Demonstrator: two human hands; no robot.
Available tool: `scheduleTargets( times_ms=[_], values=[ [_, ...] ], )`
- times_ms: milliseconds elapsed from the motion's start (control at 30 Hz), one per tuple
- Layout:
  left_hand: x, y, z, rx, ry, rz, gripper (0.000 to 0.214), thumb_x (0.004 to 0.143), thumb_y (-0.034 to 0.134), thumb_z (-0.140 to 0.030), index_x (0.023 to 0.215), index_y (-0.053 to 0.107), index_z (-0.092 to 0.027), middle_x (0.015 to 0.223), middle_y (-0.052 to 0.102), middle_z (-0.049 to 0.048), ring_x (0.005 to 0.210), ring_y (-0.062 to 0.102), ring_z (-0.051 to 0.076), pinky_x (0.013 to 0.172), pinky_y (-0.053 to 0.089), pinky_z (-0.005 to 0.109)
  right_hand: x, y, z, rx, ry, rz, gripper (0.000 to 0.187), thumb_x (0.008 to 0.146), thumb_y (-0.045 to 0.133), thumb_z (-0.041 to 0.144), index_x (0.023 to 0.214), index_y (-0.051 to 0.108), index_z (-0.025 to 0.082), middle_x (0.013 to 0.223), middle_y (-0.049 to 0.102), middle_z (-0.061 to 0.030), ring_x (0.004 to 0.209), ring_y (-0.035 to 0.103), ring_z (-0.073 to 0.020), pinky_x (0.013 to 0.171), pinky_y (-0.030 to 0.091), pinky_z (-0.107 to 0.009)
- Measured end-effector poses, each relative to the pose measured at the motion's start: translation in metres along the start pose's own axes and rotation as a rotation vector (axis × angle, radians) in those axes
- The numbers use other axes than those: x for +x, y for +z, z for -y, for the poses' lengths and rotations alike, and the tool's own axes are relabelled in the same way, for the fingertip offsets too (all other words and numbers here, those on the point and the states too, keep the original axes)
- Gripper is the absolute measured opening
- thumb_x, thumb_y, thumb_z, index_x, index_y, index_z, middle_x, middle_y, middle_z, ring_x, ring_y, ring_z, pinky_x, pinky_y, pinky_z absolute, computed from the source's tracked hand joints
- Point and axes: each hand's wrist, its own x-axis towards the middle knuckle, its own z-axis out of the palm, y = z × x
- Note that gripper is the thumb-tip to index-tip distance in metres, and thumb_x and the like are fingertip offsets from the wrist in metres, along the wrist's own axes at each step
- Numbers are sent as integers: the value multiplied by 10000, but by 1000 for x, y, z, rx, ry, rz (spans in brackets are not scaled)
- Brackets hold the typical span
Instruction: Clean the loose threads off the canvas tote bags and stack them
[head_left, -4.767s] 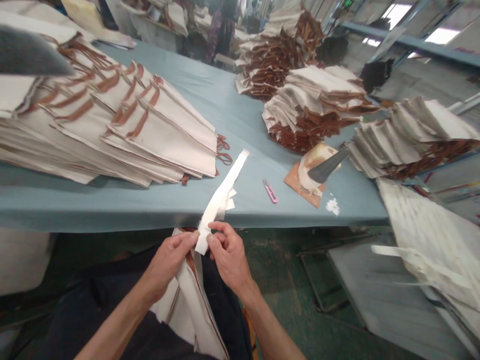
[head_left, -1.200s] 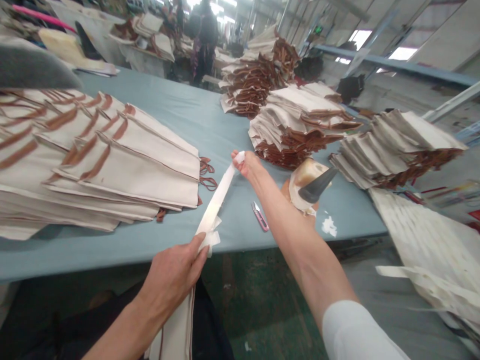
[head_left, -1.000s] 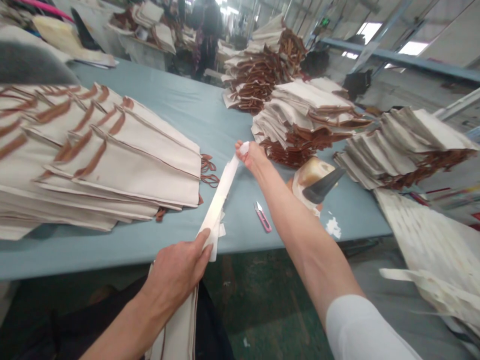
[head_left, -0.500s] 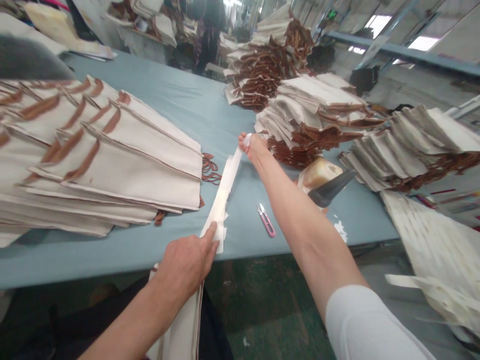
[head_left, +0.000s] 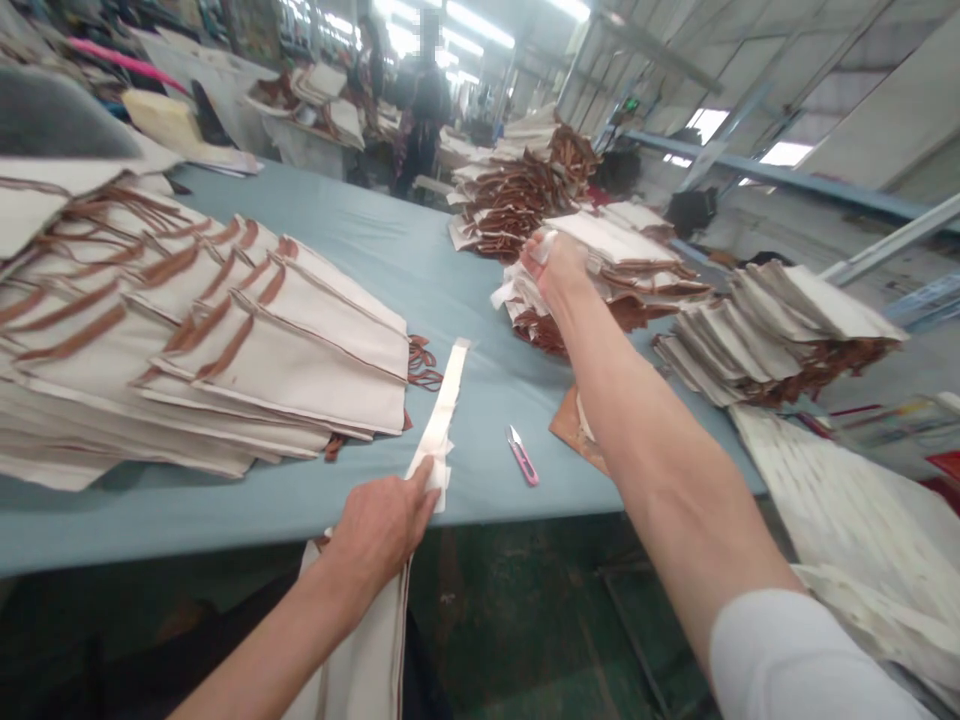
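Observation:
A long white fabric strip (head_left: 448,393) lies flat on the blue table (head_left: 457,270), running away from me. My left hand (head_left: 385,526) is closed on its near end at the table's front edge, over a cream bag (head_left: 369,652) that hangs down onto my lap. My right arm stretches across the table. My right hand (head_left: 557,264) is closed on the edge of the top bag in a stack of cream bags with brown handles (head_left: 622,260).
Pink thread snips (head_left: 520,457) lie right of the strip, beside a brown board (head_left: 572,431). A big spread pile of bags (head_left: 187,330) fills the left. More stacks stand at right (head_left: 780,325) and behind (head_left: 517,185). A person (head_left: 427,105) stands far back.
My right hand let go of the strip's far end, which now lies on the table, and moved back and right onto the bag stack. My left hand has kept the near end.

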Motion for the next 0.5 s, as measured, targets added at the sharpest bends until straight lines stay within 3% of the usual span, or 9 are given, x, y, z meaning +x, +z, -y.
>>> scheduleTargets(
  times_ms=[67,133,267,400,500],
  values=[
    [-1,4,1,-22,-8,-36,555,1203,441,-330,1726,533,-172,1090,891,243,1095,874,447,895,650,492,-21,12,24,15,-5,35,337,1212,338,153,1090,651,135,870,703,9,728,708,-78,678,584,-170],
    [-2,8,2,-58,-23,-79,581,1199,447,-334,1751,489,-156,1107,889,248,1103,872,438,900,638,477,-52,22,43,29,0,94,283,1211,397,178,1069,639,137,851,709,5,711,706,-85,662,591,-170],
    [-13,17,10,-174,-64,-163,617,1199,455,-365,1779,427,-157,1101,898,209,1093,875,403,896,604,428,-133,30,63,-18,89,258,316,1220,436,190,969,625,150,757,713,2,596,674,-91,563,584,-166],
    [-36,27,24,-348,-108,-251,545,1196,403,-410,1677,547,-199,1006,898,113,1049,873,363,854,558,383,-218,23,70,-71,234,462,340,1235,454,247,937,607,187,657,692,29,545,653,-110,501,584,-180],
    [-57,36,39,-495,-139,-320,489,1162,396,-470,1481,691,-246,888,864,47,943,860,329,782,525,354,-271,17,68,-92,346,589,321,1205,568,303,903,604,204,641,699,32,513,652,-120,501,602,-207]
  ],
)
